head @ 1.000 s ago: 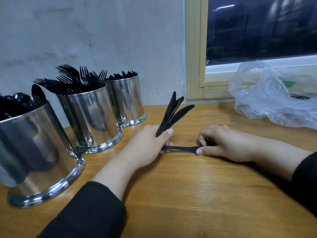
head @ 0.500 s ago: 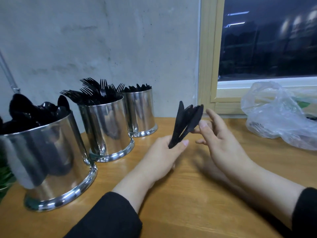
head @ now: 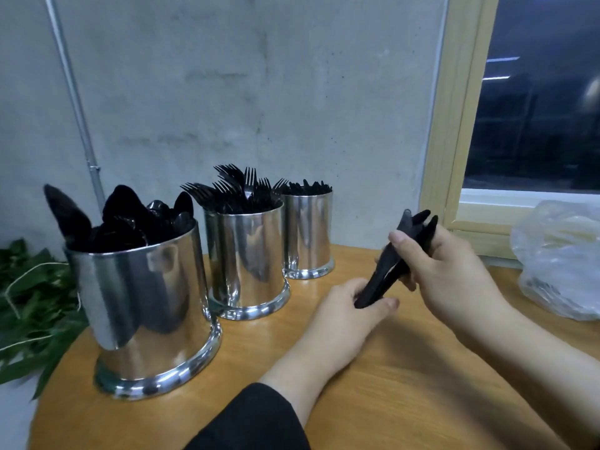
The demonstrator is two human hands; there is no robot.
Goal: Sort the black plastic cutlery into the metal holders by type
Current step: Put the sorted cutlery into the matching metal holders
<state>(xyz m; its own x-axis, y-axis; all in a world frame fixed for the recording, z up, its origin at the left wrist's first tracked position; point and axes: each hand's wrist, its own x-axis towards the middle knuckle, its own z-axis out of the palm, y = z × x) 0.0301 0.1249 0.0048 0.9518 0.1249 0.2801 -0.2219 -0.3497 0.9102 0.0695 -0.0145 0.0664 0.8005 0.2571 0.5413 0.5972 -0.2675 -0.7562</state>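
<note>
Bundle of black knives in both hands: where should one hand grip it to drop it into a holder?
Judging by pose, grip the knife bundle mid-length from the right, where the right hand already wraps it. Blade tips fan apart above; the handle ends, bunched in the left hand, stay free to enter first.

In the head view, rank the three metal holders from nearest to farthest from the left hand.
From the left hand:
1. Fork holder, middle of the row, just to its left.
2. Knife holder, far end by the wall.
3. Spoon holder, nearest the camera, far left.
The first two are fairly close.
</note>
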